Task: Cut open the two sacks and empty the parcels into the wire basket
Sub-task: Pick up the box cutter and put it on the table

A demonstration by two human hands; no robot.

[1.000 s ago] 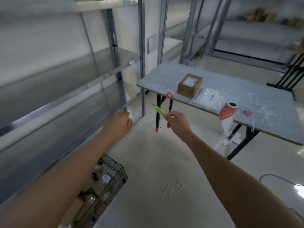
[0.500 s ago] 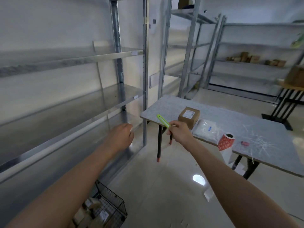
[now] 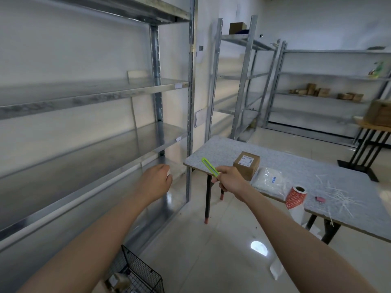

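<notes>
**Cutter in hand, basket at the feet**

The biggest thing here is the near rack of bare steel shelves filling the left side. Counting the middle rack and the far rack along the back wall, there are 3 racks. The far one carries a row of small brown boxes, too blurred to count.

There are 2 tables. The grey table stands just right of the near rack, its corner close behind the right hand. A wooden table sits at the right edge.

The wire basket is black and open-meshed. It stands on the floor at the foot of the near rack, down by the person's feet, half hidden behind the left forearm. A few brown parcels show inside.

On the grey table lie 1 box, 1 clear bag, 1 roll of red labels hanging over the edge, a scatter of white strips and 1 pink piece.

The right hand pinches 1 green cutter by its end, tip pointing up and left. The left hand is curled in front of the near rack. A speck of white shows at its fingers, but I cannot tell whether it holds anything.
</notes>
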